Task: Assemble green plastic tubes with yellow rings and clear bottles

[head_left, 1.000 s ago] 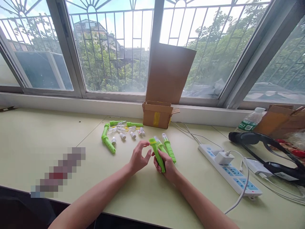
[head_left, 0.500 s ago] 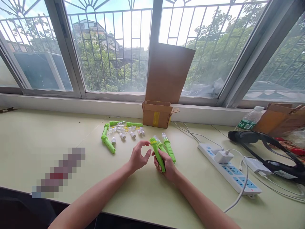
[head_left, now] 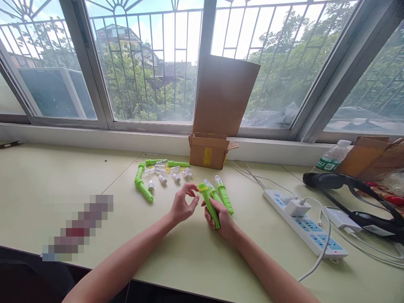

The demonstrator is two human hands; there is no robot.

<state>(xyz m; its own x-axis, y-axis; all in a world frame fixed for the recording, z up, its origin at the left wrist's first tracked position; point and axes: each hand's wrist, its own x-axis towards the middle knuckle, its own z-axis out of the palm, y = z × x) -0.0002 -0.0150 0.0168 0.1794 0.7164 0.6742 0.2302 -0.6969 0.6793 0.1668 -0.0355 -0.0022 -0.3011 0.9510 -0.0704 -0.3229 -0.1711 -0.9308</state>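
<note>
My right hand (head_left: 222,219) is wrapped round a green plastic tube (head_left: 208,204) with a yellow-green tip, held tilted above the table. My left hand (head_left: 182,205) hovers just left of the tube's tip, fingers curled but apart, holding nothing. Two more green tubes with clear caps (head_left: 223,194) lie just behind my right hand. Farther back left lie several green tubes (head_left: 142,185) and small clear and white caps (head_left: 167,174).
A small open cardboard box (head_left: 208,150) stands by the window sill, a tall flap behind it. A white power strip (head_left: 307,227) with a charger and cables lies to the right, then a black headset (head_left: 347,189), a water bottle (head_left: 331,160) and another carton (head_left: 375,158).
My left hand's fingers have curled in a little closer to the tube's tip. The right hand and the tube stay almost where they were.
</note>
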